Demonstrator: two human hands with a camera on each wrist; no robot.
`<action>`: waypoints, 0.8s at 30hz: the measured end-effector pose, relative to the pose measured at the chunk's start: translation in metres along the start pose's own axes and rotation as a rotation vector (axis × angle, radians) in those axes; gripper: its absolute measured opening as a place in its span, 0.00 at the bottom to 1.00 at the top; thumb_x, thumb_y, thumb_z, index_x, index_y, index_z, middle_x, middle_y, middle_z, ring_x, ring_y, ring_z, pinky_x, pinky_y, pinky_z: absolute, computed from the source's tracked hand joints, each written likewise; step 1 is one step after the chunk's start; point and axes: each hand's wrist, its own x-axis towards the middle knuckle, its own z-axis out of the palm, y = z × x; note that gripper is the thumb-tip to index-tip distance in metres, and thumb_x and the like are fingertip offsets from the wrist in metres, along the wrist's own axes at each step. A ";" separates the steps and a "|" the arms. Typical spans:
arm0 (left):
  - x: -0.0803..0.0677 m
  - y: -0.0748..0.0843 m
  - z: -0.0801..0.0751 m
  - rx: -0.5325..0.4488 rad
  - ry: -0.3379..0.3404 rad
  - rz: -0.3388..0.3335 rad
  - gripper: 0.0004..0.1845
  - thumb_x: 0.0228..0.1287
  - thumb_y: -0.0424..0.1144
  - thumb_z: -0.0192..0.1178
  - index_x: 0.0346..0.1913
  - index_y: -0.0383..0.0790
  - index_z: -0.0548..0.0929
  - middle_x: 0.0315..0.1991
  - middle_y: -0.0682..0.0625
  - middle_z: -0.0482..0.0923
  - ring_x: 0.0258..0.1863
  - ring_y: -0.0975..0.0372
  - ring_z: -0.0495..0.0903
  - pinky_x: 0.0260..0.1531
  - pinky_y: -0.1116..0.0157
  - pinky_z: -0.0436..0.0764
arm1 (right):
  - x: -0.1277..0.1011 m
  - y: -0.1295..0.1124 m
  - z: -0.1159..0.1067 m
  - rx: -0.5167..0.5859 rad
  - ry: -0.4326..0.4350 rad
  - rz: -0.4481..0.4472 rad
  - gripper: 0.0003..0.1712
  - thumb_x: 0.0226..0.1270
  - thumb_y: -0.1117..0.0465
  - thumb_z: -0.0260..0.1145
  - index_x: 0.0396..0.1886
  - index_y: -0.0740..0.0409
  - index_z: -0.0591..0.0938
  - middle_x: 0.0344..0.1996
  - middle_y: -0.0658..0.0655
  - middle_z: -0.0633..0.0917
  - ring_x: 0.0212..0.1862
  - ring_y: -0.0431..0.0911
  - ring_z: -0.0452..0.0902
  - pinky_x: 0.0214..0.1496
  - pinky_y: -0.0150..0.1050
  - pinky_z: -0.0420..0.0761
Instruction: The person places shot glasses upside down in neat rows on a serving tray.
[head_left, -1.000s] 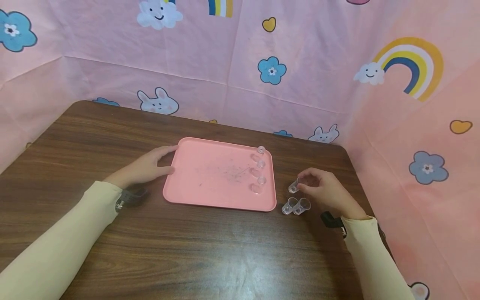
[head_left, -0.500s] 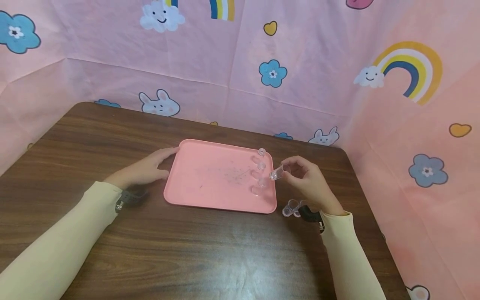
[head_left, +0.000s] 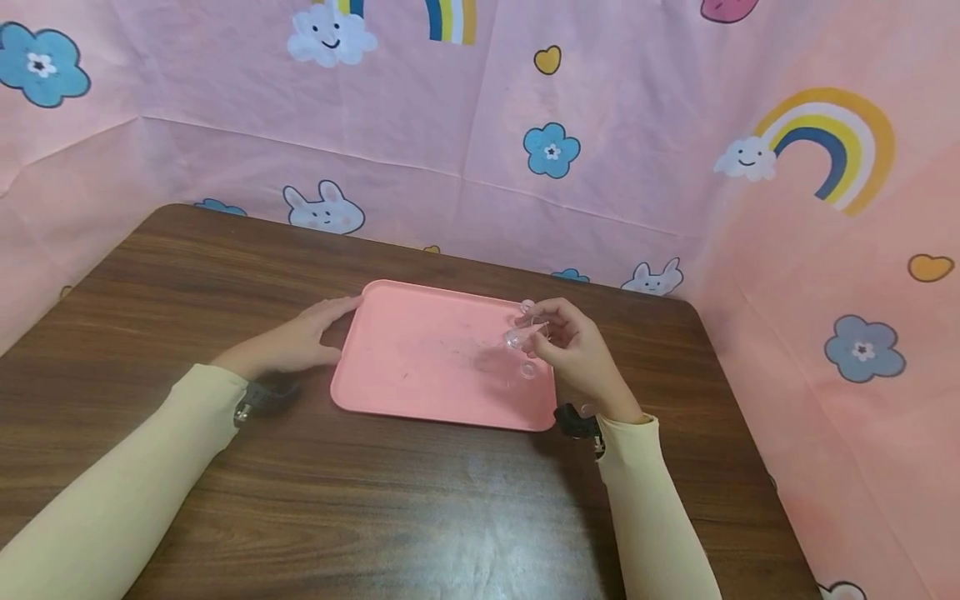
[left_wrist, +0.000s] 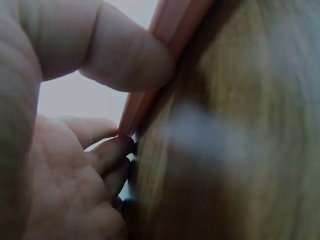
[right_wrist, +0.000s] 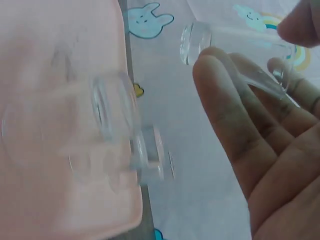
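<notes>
My right hand (head_left: 581,358) holds a clear shot glass (head_left: 517,338) over the right side of the pink tray (head_left: 427,367). In the right wrist view the held shot glass (right_wrist: 240,42) sits between thumb and fingers, its thick base toward the tray and its mouth toward the palm. Clear glasses stand base up on the tray; one glass (head_left: 528,369) shows below the hand, another glass (head_left: 527,307) at the far corner, and the hand covers part of the row. My left hand (head_left: 292,337) rests at the tray's left edge, its thumb (left_wrist: 132,55) against the rim with fingers extended.
Beside the tray's near right corner, a glass rim (head_left: 588,409) peeks out behind the right wrist. The brown wooden table (head_left: 360,500) carries everything. Pink patterned cloth (head_left: 465,125) hangs along its back and right sides.
My right hand has lifted the shot glass off the table at the right and carried it left over the tray. The left hand has stayed at the tray's edge.
</notes>
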 end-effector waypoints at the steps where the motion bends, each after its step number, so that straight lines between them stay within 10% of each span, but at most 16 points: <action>1: 0.000 0.001 0.000 0.002 0.001 0.005 0.53 0.62 0.48 0.70 0.83 0.38 0.52 0.82 0.36 0.49 0.81 0.37 0.41 0.77 0.34 0.39 | 0.001 0.000 0.002 -0.004 -0.003 0.002 0.16 0.72 0.69 0.65 0.57 0.60 0.79 0.54 0.61 0.85 0.43 0.53 0.85 0.43 0.43 0.90; 8: 0.001 0.001 0.002 0.026 0.002 0.019 0.53 0.61 0.50 0.69 0.83 0.40 0.53 0.83 0.37 0.50 0.82 0.39 0.41 0.78 0.36 0.39 | 0.012 -0.003 0.017 -0.047 -0.012 -0.010 0.20 0.68 0.73 0.66 0.58 0.56 0.80 0.50 0.59 0.85 0.40 0.58 0.83 0.32 0.34 0.82; 24: -0.001 0.003 0.003 0.018 0.009 0.029 0.48 0.65 0.44 0.64 0.83 0.37 0.52 0.82 0.35 0.49 0.82 0.38 0.41 0.78 0.35 0.37 | 0.020 -0.018 0.044 -0.069 0.046 -0.122 0.21 0.67 0.70 0.72 0.59 0.60 0.82 0.48 0.59 0.85 0.44 0.48 0.81 0.47 0.37 0.84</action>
